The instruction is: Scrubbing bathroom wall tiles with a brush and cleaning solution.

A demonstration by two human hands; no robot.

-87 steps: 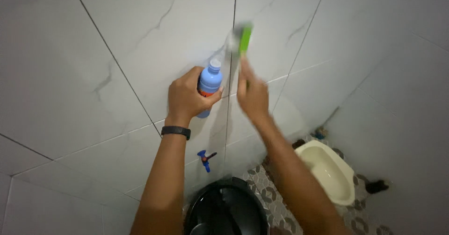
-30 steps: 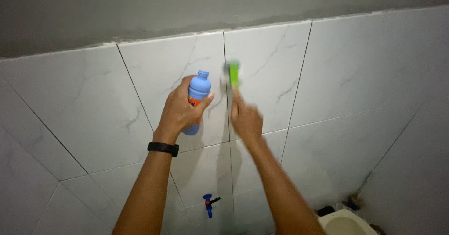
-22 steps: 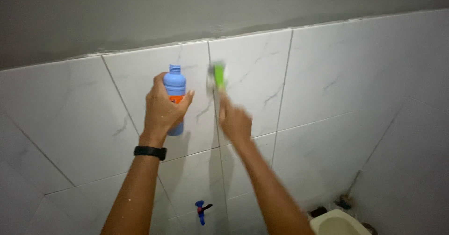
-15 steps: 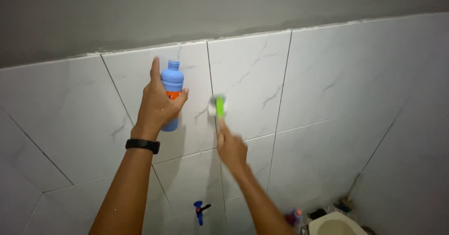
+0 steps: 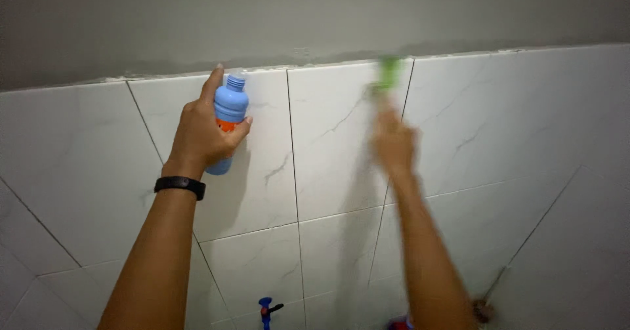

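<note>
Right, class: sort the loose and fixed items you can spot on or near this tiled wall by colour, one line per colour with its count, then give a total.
Blue: 2, the bottle in the left hand and the tap low on the wall.
Green: 1, the blurred brush in the right hand.
Black: 1, the wristband.
Total: 4

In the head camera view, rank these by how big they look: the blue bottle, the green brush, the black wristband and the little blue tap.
1. Blue bottle, clearly largest.
2. Black wristband and green brush: too close to rank, since the brush is motion-blurred.
3. Blue tap, smallest, though cut off by the frame's bottom edge and farther away.
</note>
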